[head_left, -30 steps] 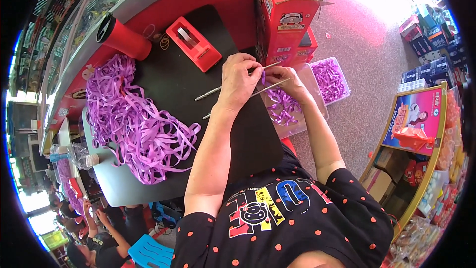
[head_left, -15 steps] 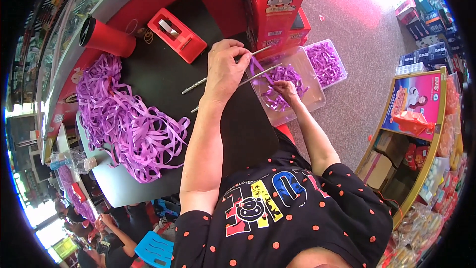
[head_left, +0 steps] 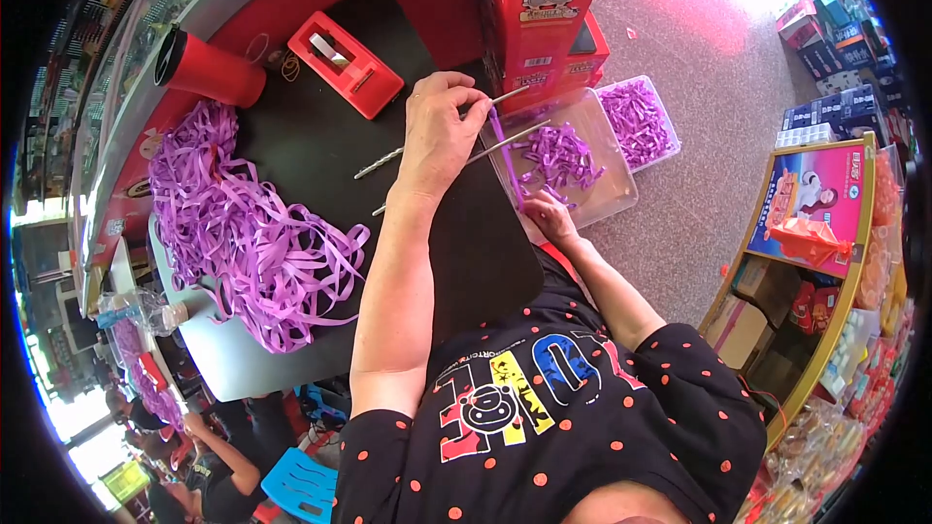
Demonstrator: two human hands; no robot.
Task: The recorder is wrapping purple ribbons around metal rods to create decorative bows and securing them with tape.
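Two thin metal rods lie slantwise over the table, an upper rod [head_left: 511,95] and a lower rod [head_left: 513,139]. My left hand [head_left: 447,131] is closed in a pinch at the upper rod, holding a purple ribbon [head_left: 504,157] against it. From there the ribbon runs taut down to my right hand [head_left: 550,216], whose fingers are closed on its lower part. Below the rods' right ends, a clear plastic box [head_left: 614,192] holds a heap of folded purple ribbon pieces [head_left: 563,157]. On the left lies a large tangle of loose purple ribbon [head_left: 262,243].
A red tape dispenser [head_left: 347,65] and a red cup [head_left: 209,73] stand at the far side of the black table [head_left: 485,277]. Tall red cartons [head_left: 534,29] rise beyond the rods. A second box of purple pieces [head_left: 636,121] sits to the right. Other people are at lower left.
My right hand has moved down toward me and slightly left, drawing the ribbon straight. My left hand stays at the upper rod.
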